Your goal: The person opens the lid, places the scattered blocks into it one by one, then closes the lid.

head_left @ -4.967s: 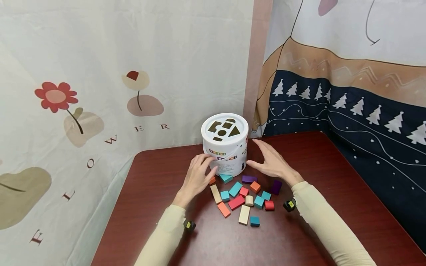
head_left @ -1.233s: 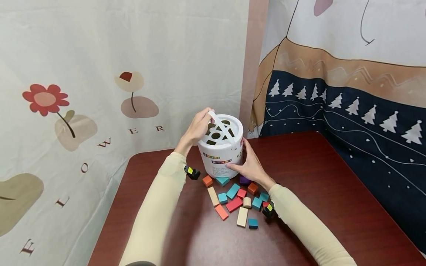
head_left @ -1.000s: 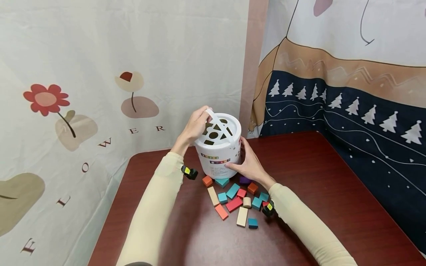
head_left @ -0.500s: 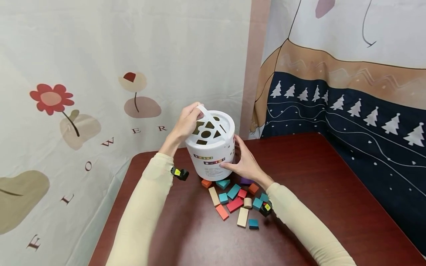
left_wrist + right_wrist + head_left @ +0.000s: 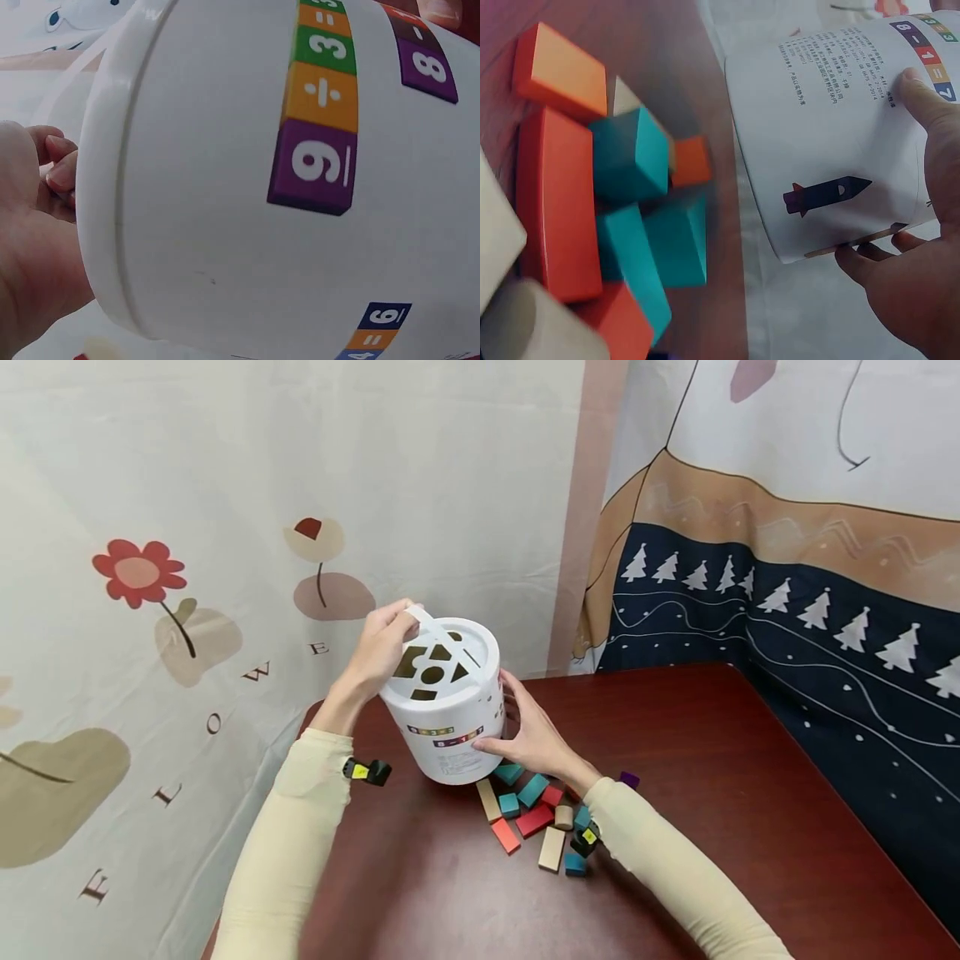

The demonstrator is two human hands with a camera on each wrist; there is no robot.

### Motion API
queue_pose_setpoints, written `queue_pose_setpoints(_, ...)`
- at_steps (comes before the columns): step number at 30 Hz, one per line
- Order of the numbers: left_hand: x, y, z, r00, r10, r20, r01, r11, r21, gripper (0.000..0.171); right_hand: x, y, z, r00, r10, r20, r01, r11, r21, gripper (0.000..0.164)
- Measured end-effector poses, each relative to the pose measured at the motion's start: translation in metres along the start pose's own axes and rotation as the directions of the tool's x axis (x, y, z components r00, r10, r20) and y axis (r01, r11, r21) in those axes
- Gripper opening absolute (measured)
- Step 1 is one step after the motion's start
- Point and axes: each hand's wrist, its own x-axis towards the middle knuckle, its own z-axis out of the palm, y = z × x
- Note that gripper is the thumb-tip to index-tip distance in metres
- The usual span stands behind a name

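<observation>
A white toy bucket (image 5: 450, 756) with printed coloured sums and a lid (image 5: 442, 694) cut with shaped holes is held tilted at the back left of the table. My left hand (image 5: 381, 647) grips its white carrying handle (image 5: 444, 633) over the lid's left side. On the bucket's right wall lies my right hand (image 5: 536, 737), thumb in front and fingers wrapped towards the back. The right wrist view shows that thumb and fingers clasping the bucket (image 5: 817, 150), low edge raised beside the blocks. In the left wrist view the bucket wall (image 5: 210, 165) hides much of the left fingers.
Loose wooden blocks lie right of the bucket, among them a red block (image 5: 535, 820), a teal block (image 5: 509, 805), a cream block (image 5: 551, 849) and a wooden cylinder (image 5: 563, 817). The right forearm covers some. Fabric walls stand behind the dark red table (image 5: 675, 735).
The hands first came to the bucket; the left took the handle and the right the side. Since then both have carried the bucket leftwards, away from the blocks, tilting it.
</observation>
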Motion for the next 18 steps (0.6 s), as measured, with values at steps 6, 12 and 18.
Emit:
queue_pose_setpoints(6, -0.018, 0.002, -0.024, 0.998, -0.002, -0.056, 0.005, 0.998, 0.056, 0.031, 0.003, -0.009, 0.019, 1.000, -0.005, 0.030, 0.004, 0.999, 0.033, 0.108)
queue_pose_setpoints(12, -0.040, 0.000, -0.044, 0.993, 0.005, -0.114, 0.002, 0.998, 0.057, 0.029, 0.005, -0.015, 0.042, 0.998, -0.002, 0.062, -0.001, 0.999, 0.049, 0.108)
queue_pose_setpoints(18, -0.063, 0.000, -0.059, 0.992, 0.002, -0.129, 0.002, 1.000, 0.029, 0.031, 0.006, -0.021, 0.066, 0.996, -0.025, 0.087, 0.019, 0.998, 0.064, 0.109)
